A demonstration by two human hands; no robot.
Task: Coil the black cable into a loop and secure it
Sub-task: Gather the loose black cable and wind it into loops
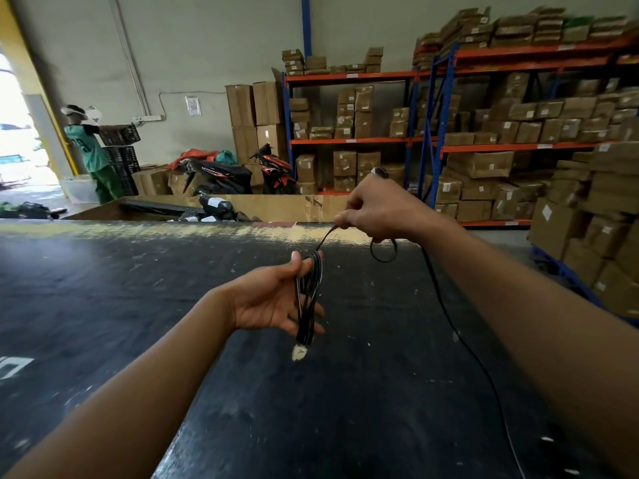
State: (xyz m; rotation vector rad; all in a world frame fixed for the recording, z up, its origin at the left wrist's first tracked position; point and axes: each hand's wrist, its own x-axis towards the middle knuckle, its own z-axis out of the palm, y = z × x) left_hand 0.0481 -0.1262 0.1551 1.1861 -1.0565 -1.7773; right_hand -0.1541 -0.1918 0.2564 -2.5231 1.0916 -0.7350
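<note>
Coils of thin black cable [306,319] hang in a narrow bundle from the left hand [273,299]. Thumb and forefinger pinch the bundle at its top while the other fingers spread loosely beneath it, so its long axis runs far to near above the scuffed black tabletop [103,305]. One strand leaves the top of the bundle and climbs far-right to the right hand [377,209], which is clenched around it, with a small loop dangling below the fist. From there the slack trails back near-right across the table. The next wrap likely turns on this: the right hand, farther away and to the right, must carry its strand left and nearer, over the left hand's bundle. A pale scrap [299,352] sits just below the coil — tag or table mark, I cannot tell. The black scooter [221,174] at the far wall seems to read "VARIO"; labels on the cardboard cartons [484,164] are too small to read.
</note>
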